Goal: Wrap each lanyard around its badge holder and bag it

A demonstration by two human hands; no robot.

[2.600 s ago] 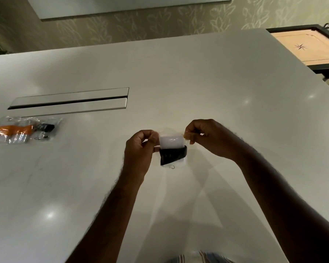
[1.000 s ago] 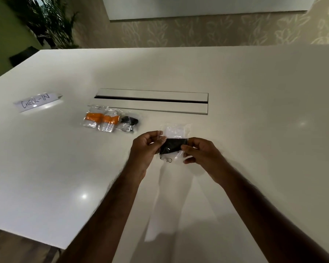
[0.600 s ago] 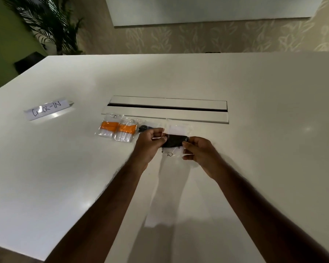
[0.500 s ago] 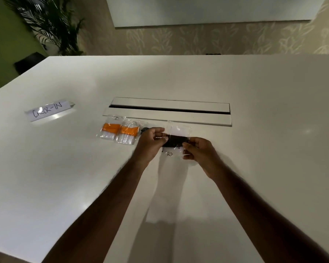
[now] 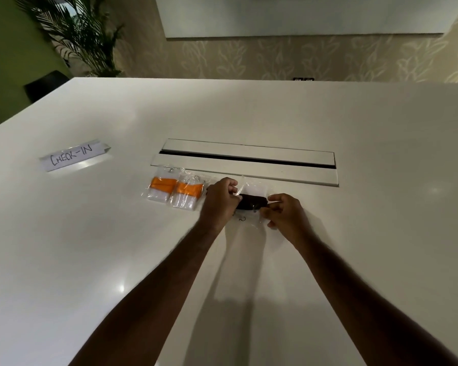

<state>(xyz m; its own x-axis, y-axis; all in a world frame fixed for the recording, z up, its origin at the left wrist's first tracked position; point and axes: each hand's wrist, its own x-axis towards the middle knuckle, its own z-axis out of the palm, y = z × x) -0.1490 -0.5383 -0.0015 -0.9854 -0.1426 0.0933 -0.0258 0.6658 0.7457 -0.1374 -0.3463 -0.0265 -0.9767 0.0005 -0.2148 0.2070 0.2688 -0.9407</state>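
Observation:
A clear plastic bag (image 5: 252, 186) holds a badge holder wrapped in a black lanyard (image 5: 252, 202), with a small metal hook showing at its near end. My left hand (image 5: 220, 201) pinches the bag's left side and my right hand (image 5: 284, 213) pinches its right side, low over the white table (image 5: 354, 233). Just left of my left hand lie two bagged badge holders wrapped in orange lanyards (image 5: 162, 189) (image 5: 188, 193), side by side. A further dark bagged item seen earlier is hidden behind my left hand.
A long cable slot with a lid (image 5: 246, 161) runs across the table just beyond my hands. A folded paper sign reading CHECK-IN (image 5: 73, 155) stands at the far left. A potted palm (image 5: 82, 35) and a dark chair (image 5: 46, 84) are past the table's far left corner.
My hands have carried the bagged black lanyard away from me and leftward, down to the table beside the orange bagged ones. My right hand shifted from the bag's top edge to its side.

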